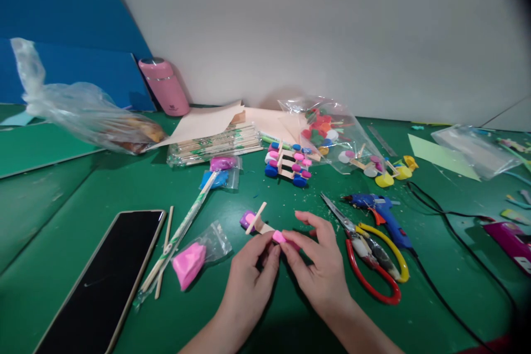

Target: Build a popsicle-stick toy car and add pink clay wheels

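A small wooden stick piece (264, 227) has a purple and pink clay end (249, 220) at its upper left, with a thin stick standing across it. At its near end, my left hand (251, 271) pinches a bit of pink clay (279, 237) between thumb and finger. My right hand (317, 265) presses the same pink clay from the other side, its index finger and thumb closed on it. To the left lies a bag (218, 240) with a lump of pink clay (189, 264). Behind the hands stand several finished-looking stick pieces with coloured clay ends (288, 165).
Scissors (369, 249) and a blue glue gun (384, 214) with a black cord lie at the right. A phone (105, 282) and wrapped sticks (180, 235) are at the left. Further back are bundled sticks (218, 145), a pink bottle (166, 87) and plastic bags.
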Demonstrator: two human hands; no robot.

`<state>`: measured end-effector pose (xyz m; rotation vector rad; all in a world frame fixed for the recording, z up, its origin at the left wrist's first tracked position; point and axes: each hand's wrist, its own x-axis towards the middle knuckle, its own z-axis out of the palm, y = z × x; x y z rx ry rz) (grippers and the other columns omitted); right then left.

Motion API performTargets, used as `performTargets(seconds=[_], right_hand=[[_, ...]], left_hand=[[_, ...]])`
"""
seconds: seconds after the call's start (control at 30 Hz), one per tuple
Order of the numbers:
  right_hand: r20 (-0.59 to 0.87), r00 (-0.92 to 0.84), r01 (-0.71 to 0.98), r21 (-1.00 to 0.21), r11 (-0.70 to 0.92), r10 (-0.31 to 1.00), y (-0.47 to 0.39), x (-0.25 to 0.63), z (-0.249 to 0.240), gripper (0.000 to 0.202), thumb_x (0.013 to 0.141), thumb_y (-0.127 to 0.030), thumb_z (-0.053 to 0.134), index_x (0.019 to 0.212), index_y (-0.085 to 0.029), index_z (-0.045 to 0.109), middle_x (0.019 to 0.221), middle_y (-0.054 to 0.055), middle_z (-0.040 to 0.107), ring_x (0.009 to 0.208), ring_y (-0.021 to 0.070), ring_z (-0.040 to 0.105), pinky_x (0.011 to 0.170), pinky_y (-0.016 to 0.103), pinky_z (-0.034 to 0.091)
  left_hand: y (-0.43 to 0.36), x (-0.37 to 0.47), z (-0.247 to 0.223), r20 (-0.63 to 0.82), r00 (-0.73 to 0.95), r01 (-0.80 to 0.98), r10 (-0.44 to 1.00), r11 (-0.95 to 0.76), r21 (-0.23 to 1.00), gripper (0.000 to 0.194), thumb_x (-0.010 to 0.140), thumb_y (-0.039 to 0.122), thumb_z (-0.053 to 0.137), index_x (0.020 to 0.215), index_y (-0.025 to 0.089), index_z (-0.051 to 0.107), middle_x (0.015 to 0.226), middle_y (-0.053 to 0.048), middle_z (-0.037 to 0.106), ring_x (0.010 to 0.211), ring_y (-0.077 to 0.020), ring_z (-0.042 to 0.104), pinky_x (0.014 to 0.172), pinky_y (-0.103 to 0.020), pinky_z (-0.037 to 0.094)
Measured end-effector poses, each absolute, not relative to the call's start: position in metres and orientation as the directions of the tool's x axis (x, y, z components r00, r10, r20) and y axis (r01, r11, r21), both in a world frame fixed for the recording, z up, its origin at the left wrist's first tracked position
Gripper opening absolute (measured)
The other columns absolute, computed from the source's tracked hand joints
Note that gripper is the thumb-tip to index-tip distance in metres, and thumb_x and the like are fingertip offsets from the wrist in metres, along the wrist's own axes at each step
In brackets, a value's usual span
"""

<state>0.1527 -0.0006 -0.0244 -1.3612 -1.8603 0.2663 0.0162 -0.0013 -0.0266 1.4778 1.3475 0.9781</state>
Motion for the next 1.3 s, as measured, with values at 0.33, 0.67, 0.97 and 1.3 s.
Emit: performTargets(seconds=[0.33, 0.67, 0.97, 1.3], right_hand=[[0.474, -0.116, 0.685, -0.598, 0.416, 0.873, 0.0013, 0.151, -0.0234, 0.021, 0.077, -0.016, 0.058, 0.096, -0.022, 0.065, 0.113, 0.008, 0.047, 0.105, 0.023, 0.046, 0.081, 0.038, 0.044], [0.475, -0.104, 0.687, -0.601, 0.409, 0.874, 0.0026, 0.1498, -0.0247, 0.019, 0.077, -0.016, 0.059, 0.092, -0.023, 0.067, 0.112, 0.007, 0.048, 0.104, 0.0222, 0.046, 0.082, 0.036, 0.043], [0.476, -0.118, 0.684, -0.597, 0.419, 0.871, 0.0016, 0.1511, -0.024, 0.022, 0.077, -0.016, 0.058, 0.096, -0.024, 0.066, 0.113, 0.007, 0.047, 0.105, 0.0224, 0.045, 0.082, 0.037, 0.043], [0.481, -0.135, 0.684, -0.587, 0.433, 0.866, 0.0004, 0.1506, -0.024, 0.024, 0.076, -0.016, 0.058, 0.097, -0.025, 0.065, 0.114, 0.007, 0.046, 0.105, 0.0229, 0.045, 0.081, 0.038, 0.043]], left_hand=[[-0.0015, 0.0162, -0.0301, -0.02, 0.112, 0.291, 0.994, -0.013, 0.956, 0.019, 0.081, 0.023, 0.046, 0.094, 0.017, 0.058, 0.075, -0.001, 0.06, 0.071, -0.0157, 0.058, 0.066, -0.026, 0.046], [-0.0028, 0.016, -0.0323, -0.003, 0.119, 0.32, 0.993, -0.036, 0.947, 0.018, 0.082, 0.024, 0.045, 0.093, 0.018, 0.058, 0.073, -0.001, 0.059, 0.076, -0.0168, 0.057, 0.068, -0.026, 0.046], [-0.0029, 0.0152, -0.0322, 0.002, 0.114, 0.321, 0.993, -0.039, 0.946, 0.019, 0.082, 0.024, 0.045, 0.094, 0.018, 0.057, 0.074, -0.001, 0.059, 0.075, -0.0165, 0.057, 0.067, -0.026, 0.046], [-0.0028, 0.0152, -0.0323, 0.008, 0.117, 0.332, 0.993, -0.047, 0.942, 0.021, 0.081, 0.023, 0.045, 0.097, 0.017, 0.057, 0.074, -0.001, 0.059, 0.073, -0.0159, 0.057, 0.065, -0.025, 0.045]])
